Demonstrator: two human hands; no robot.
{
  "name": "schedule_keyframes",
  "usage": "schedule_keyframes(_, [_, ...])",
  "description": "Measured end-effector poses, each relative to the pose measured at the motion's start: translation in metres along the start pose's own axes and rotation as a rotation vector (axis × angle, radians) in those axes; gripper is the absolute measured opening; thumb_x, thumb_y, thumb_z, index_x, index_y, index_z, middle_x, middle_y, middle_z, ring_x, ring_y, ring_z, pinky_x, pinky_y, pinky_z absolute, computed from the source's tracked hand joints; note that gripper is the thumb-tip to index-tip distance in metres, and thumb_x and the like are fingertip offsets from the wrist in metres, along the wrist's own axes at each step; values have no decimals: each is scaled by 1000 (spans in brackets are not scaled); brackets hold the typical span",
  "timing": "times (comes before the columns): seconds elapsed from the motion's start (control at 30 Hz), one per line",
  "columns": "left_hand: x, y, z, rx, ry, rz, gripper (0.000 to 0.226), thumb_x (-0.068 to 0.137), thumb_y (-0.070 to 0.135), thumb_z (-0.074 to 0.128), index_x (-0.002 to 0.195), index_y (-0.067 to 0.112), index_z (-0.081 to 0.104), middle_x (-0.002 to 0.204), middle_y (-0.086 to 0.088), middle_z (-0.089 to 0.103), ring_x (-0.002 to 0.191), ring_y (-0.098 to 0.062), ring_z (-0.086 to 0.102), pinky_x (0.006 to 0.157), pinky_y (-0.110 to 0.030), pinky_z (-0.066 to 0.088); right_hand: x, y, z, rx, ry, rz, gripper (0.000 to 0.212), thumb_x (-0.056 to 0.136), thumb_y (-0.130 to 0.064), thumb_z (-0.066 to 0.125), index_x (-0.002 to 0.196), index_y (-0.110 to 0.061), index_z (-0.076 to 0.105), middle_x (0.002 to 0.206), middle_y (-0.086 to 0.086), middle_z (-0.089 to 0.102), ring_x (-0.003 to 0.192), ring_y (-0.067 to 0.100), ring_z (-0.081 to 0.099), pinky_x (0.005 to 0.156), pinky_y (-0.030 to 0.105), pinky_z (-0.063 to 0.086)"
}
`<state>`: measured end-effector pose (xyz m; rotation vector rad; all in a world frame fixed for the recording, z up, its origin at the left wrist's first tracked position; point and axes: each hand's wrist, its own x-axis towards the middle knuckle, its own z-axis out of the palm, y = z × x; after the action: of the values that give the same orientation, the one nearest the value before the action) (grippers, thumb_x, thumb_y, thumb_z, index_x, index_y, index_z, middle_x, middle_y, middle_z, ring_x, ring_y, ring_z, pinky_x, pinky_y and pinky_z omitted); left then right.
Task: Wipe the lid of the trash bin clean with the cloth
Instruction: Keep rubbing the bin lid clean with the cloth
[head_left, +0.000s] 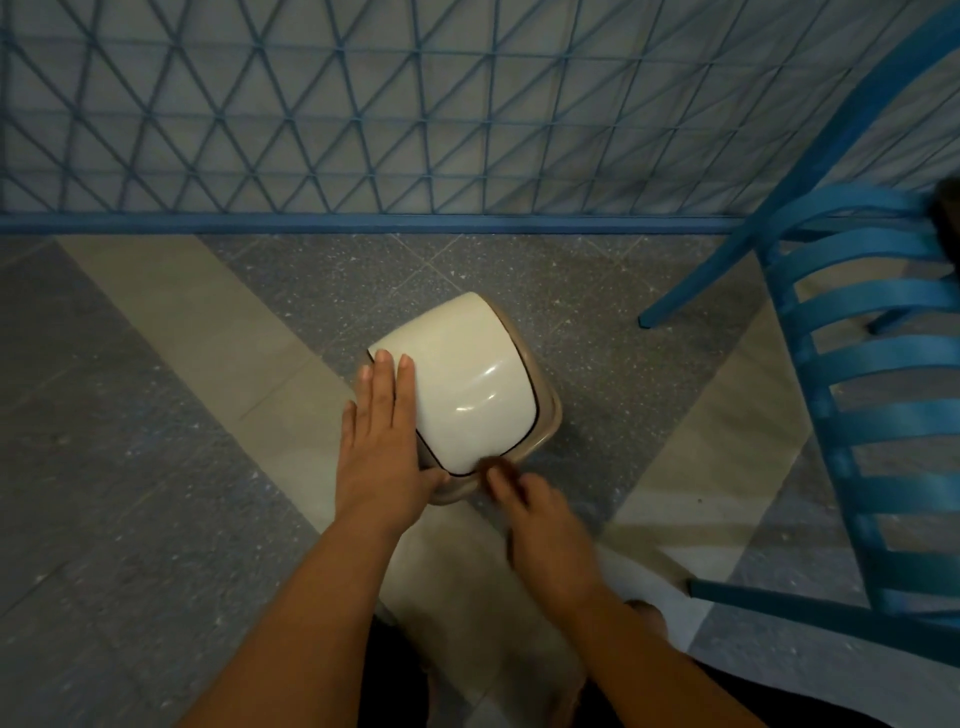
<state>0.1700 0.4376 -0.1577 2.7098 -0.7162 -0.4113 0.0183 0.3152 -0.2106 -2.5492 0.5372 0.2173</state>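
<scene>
A small trash bin (551, 415) stands on the floor below me, seen from above. Its glossy cream lid (467, 379) is domed and sits in a tan rim. My left hand (382, 441) lies flat on the lid's left side, fingers straight, holding nothing. My right hand (540, 525) is blurred at the bin's near corner, its fingers curled close to the rim. Whether it holds anything is unclear. A pale, sheet-like shape (654, 582) shows under my right forearm; I cannot tell if it is the cloth.
A blue slatted chair (872, 364) stands at the right, one leg close to the bin. A blue lattice railing (363, 130) runs across the back. The floor is grey speckled tile with beige bands. A bare foot (647, 613) shows beneath my right arm.
</scene>
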Motion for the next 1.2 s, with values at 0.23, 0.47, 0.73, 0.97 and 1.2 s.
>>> schedule_keyframes(0.23, [2,2,1,-54,4,-8,135,64,36,83,141,30,-27,149,8,-34,142,-17,-26,118,-39,2,11,-12,-9,-24,6,232,77,91,-10,48,150,-33,4,137,7,30,119,25,37,95,35,40])
schedule_keyframes(0.47, [2,2,1,-47,12,4,134,65,36,82,142,31,-27,150,9,-32,142,-16,-25,118,-37,1,20,9,-25,-228,-38,45,71,91,-12,45,148,-37,12,131,8,37,114,26,41,91,36,42])
schedule_keyframes(0.73, [6,2,-1,-9,-2,3,134,58,61,75,148,27,-19,157,4,-22,144,-17,-21,117,-43,-3,7,-27,0,2,-165,-4,77,89,-10,49,151,-31,7,141,5,28,122,26,36,98,35,42])
schedule_keyframes(0.97, [7,-1,-3,56,-17,19,132,61,56,75,146,30,-21,157,5,-22,144,-17,-20,115,-45,-5,33,-52,-34,775,-238,431,38,92,-6,43,122,-18,62,119,-1,59,111,18,55,95,24,43])
schedule_keyframes(1.2, [7,-2,-8,90,-33,28,131,66,23,81,146,27,-23,157,4,-24,143,-16,-23,118,-45,-5,59,-71,-66,1760,-429,697,43,82,-14,69,123,-5,59,115,19,68,102,32,67,79,43,57])
